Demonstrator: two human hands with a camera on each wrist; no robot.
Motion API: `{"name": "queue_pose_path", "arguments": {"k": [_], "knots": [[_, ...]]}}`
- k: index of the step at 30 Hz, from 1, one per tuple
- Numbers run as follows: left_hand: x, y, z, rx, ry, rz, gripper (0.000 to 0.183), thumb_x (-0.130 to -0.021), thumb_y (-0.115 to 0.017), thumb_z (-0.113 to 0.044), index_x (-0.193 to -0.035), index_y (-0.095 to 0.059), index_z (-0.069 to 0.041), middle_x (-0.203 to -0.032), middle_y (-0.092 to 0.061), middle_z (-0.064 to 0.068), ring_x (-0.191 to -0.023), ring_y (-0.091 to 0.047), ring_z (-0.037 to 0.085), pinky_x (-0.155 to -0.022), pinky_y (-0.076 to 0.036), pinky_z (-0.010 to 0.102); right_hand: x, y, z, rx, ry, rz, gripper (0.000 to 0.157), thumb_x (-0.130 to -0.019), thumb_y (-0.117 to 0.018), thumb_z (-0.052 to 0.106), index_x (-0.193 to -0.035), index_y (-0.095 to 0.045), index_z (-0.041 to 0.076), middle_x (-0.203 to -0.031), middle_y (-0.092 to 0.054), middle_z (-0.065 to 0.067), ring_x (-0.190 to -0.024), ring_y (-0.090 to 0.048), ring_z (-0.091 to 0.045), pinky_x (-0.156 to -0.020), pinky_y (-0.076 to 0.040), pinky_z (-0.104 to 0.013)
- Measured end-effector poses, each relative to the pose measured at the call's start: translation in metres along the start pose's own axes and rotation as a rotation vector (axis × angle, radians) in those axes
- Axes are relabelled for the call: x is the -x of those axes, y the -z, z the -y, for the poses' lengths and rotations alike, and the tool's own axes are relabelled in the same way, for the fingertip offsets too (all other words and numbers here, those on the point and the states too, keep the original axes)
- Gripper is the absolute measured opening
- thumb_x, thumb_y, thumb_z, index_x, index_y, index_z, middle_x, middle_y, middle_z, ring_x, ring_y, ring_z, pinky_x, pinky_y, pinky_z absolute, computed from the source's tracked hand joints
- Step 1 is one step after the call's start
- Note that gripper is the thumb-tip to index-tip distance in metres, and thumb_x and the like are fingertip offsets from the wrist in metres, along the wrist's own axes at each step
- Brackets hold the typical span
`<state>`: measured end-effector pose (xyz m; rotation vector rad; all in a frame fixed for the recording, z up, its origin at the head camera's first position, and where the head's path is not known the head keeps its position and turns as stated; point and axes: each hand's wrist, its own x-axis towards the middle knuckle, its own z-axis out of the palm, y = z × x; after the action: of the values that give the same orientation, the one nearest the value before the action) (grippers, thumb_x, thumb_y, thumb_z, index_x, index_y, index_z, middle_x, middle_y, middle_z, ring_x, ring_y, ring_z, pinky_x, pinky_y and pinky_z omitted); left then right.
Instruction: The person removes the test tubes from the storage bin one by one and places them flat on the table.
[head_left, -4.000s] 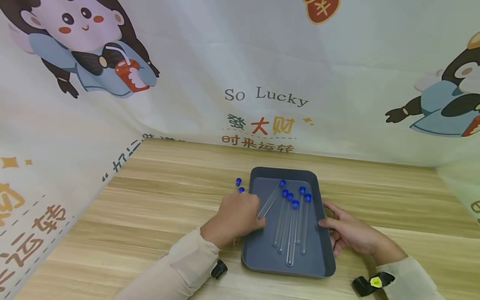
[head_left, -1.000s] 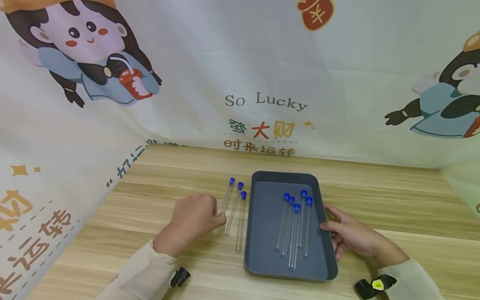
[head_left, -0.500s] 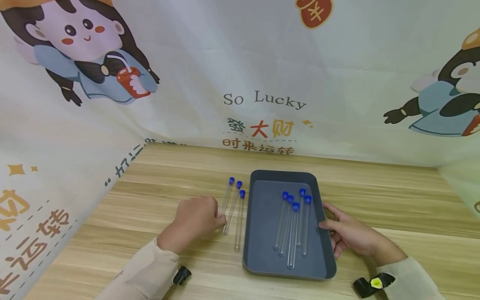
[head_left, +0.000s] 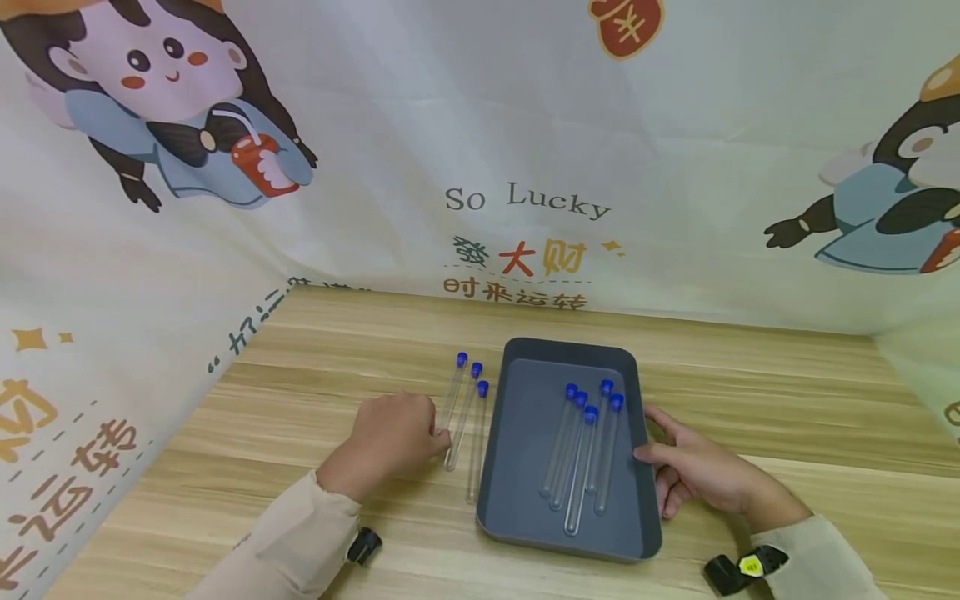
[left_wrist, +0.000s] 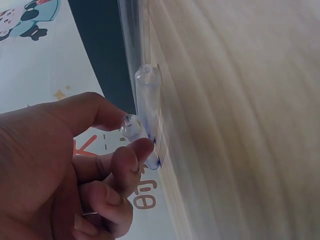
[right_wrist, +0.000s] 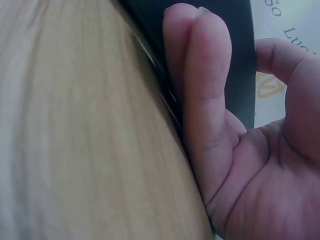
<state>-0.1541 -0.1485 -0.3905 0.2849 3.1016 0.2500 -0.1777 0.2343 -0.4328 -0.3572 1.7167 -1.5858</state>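
Clear test tubes with blue caps lie in two groups in the head view. Left of the tray, my left hand [head_left: 393,432] pinches the lower end of the leftmost test tube [head_left: 453,392] between thumb and fingers; the left wrist view shows the rounded end of this test tube [left_wrist: 131,127] between them. Beside it lie a middle test tube [head_left: 463,423] and a third test tube [head_left: 477,446]. My right hand [head_left: 697,468] grips the dark grey tray [head_left: 513,492] by its right side, thumb on the rim. Several test tubes [head_left: 577,467] lie inside the tray.
A light wood-grain tabletop [head_left: 315,367] carries everything. Behind it hangs a printed white cloth [head_left: 390,150] with cartoon figures and lettering, and the cloth continues along the left and right sides.
Since the oldest frame my left hand has moved a test tube from the tray to the table on the left. Lately the tray has shifted slightly left and turned in my right hand.
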Motion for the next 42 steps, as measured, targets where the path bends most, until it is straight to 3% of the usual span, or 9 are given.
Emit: {"name": "queue_pose_path", "arguments": {"k": [17, 26, 30, 34, 42], "knots": [[0.0, -0.005, 0.002, -0.035, -0.004, -0.003, 0.05, -0.086, -0.068, -0.036, -0.047, -0.042, -0.02, -0.052, -0.042, -0.005, -0.054, -0.043, 0.015, -0.047, -0.034, 0.036, 0.001, 0.0, 0.001, -0.014, -0.024, 0.012, 0.099, -0.101, -0.051, 0.017, -0.149, 0.035, 0.011, -0.064, -0.069, -0.004, -0.055, -0.068, -0.012, -0.054, -0.057, -0.027], [0.0, -0.002, 0.002, -0.02, 0.004, 0.015, 0.053, -0.089, -0.066, -0.036, -0.046, -0.037, -0.021, -0.049, -0.029, -0.008, -0.051, -0.034, 0.012, -0.046, -0.029, 0.033, 0.0, 0.0, 0.001, -0.002, -0.009, 0.023, 0.097, -0.103, -0.049, 0.017, -0.149, 0.036, 0.011, -0.065, -0.07, -0.003, -0.056, -0.068, -0.012, -0.055, -0.057, -0.027], [0.001, 0.001, -0.002, -0.019, -0.007, -0.025, 0.052, -0.091, -0.065, -0.037, -0.048, -0.04, -0.021, -0.048, -0.03, -0.009, -0.05, -0.033, 0.011, -0.046, -0.028, 0.032, 0.0, -0.001, 0.002, 0.011, -0.012, 0.013, 0.096, -0.102, -0.049, 0.018, -0.15, 0.034, 0.011, -0.064, -0.069, -0.003, -0.055, -0.068, -0.012, -0.055, -0.057, -0.027], [0.0, 0.003, -0.01, -0.003, -0.023, -0.089, 0.042, -0.091, -0.066, -0.037, -0.056, -0.049, -0.022, -0.051, -0.043, -0.01, -0.05, -0.042, 0.01, -0.045, -0.032, 0.031, -0.001, -0.001, 0.002, 0.019, -0.017, 0.001, 0.096, -0.102, -0.05, 0.019, -0.151, 0.033, 0.011, -0.064, -0.069, -0.003, -0.055, -0.067, -0.012, -0.055, -0.057, -0.028], [-0.004, 0.009, -0.04, 0.025, -0.114, -0.185, 0.029, -0.09, -0.067, -0.035, -0.066, -0.054, -0.025, -0.057, -0.049, -0.011, -0.05, -0.044, 0.008, -0.044, -0.031, 0.027, -0.001, -0.001, -0.001, 0.011, -0.017, 0.006, 0.095, -0.103, -0.048, 0.018, -0.151, 0.033, 0.012, -0.065, -0.069, -0.003, -0.055, -0.067, -0.012, -0.055, -0.057, -0.027]]}}
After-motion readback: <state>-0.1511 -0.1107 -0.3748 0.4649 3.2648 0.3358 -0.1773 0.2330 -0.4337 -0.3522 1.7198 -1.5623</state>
